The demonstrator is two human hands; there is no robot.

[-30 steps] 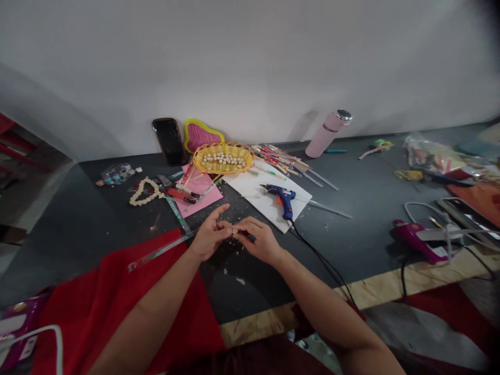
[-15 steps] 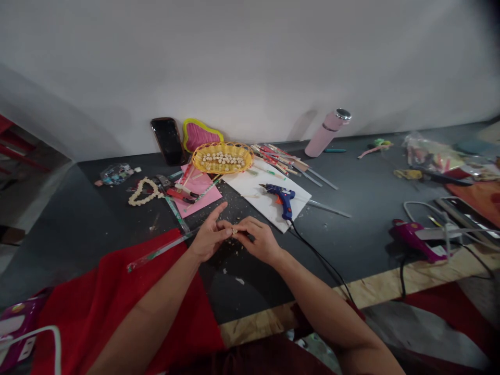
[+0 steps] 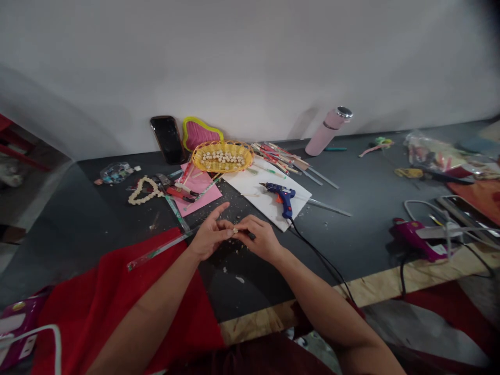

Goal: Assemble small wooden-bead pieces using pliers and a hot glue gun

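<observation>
A small pale beaded piece (image 3: 235,230) is pinched between my two hands over the dark table. My left hand (image 3: 211,237) grips it with thumb and a finger, its index finger stretched out. My right hand (image 3: 258,238) holds the piece's other side with its fingertips. Behind them, a yellow basket (image 3: 222,165) contains several pale beads. The blue glue gun (image 3: 287,200) lies on a white board (image 3: 250,182), right of my hands. Light crumbs are scattered beneath the hands.
Red-handled pliers (image 3: 180,195) lie on pink paper (image 3: 207,192), near a beaded loop (image 3: 142,191). A phone (image 3: 167,139) and pink bottle (image 3: 326,133) stand at the wall. Red cloth (image 3: 156,297) covers the front left. A black cable (image 3: 320,255) runs to the front edge.
The pinched piece shows a little more between my fingertips. Both hands have barely moved and keep their hold.
</observation>
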